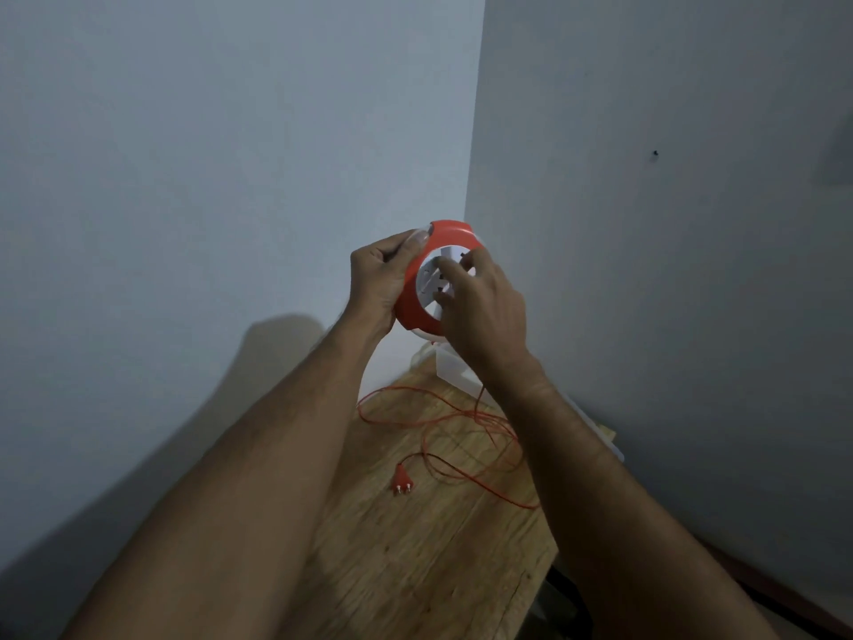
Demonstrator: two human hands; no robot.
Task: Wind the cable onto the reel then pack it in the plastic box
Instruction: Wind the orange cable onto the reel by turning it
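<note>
Both forearms are raised, meeting at the reel [417, 288] — the left hand [376, 281] grips its orange rim, thumb on top. The right hand [482, 307] lies over the white hub, fingers curled onto it. Below the hands, the cable [443, 422] lies in loose loops on the table [415, 561], its plug [400, 481] beneath the left wrist — the plastic box [450, 367] sits just under the right wrist.

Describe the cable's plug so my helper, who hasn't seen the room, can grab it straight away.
Start at the wooden table in the corner of the pale walls, below the raised hands. Loose loops of thin orange cable lie across its far half. The small orange two-pin plug lies at the cable's free end, nearest the viewer; its two metal pins set it apart from the loops.
</note>
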